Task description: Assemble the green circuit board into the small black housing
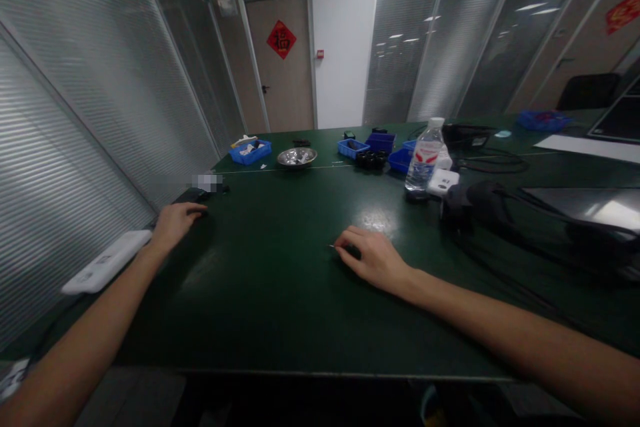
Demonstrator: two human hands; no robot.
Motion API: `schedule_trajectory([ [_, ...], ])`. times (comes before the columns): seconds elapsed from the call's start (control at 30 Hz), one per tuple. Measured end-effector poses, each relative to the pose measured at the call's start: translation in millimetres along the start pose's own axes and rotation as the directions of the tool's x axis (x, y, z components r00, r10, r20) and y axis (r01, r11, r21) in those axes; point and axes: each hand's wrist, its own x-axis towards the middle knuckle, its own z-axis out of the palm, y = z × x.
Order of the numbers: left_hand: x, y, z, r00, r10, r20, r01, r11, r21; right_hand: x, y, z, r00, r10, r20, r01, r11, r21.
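Note:
My left hand [176, 223] rests at the left edge of the dark green table [280, 293], fingers curled, its tips touching a flat black device [193, 196]. I cannot see whether it grips that device. My right hand [373, 257] lies near the table's middle, fingers closed over a small dark object with a thin metal tip [345, 250] poking out to the left. A white power strip [107, 261] lies just beside my left wrist.
Blue bins [250, 151] [353, 147], a metal bowl [297, 157] and small black parts [373, 160] sit at the far side. A water bottle [424, 159], a white adapter [443, 181] and tangled black cables with a dark bundle [480, 203] occupy the right. Glass partitions stand on the left.

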Motion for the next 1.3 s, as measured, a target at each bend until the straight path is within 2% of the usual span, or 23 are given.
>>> schedule_trajectory([
  [0.43, 2.2, -3.7, 2.8, 0.993, 0.115, -0.022, -0.113, 0.988, 0.101, -1.1, -1.3, -1.6, 1.0, -0.008, -0.002, 0.008, 1.0, 0.003],
  [0.73, -0.5, 8.7, -2.5, 0.997, 0.076, 0.024, -0.079, 0.982, 0.17, -0.5, 1.0, 0.2, 1.0, 0.0, 0.006, 0.0, 1.0, -0.003],
  [0.9, -2.4, 15.9, -4.6, 0.992, 0.11, 0.058, -0.12, 0.968, 0.22, -0.8, 2.8, 2.0, 1.0, -0.006, 0.002, 0.006, 1.0, -0.002],
  [1.3, -1.1, 14.5, -2.8, 0.992, 0.111, 0.058, -0.122, 0.96, 0.251, -0.5, 1.4, 1.5, 1.0, -0.012, 0.001, 0.012, 1.0, 0.0],
])
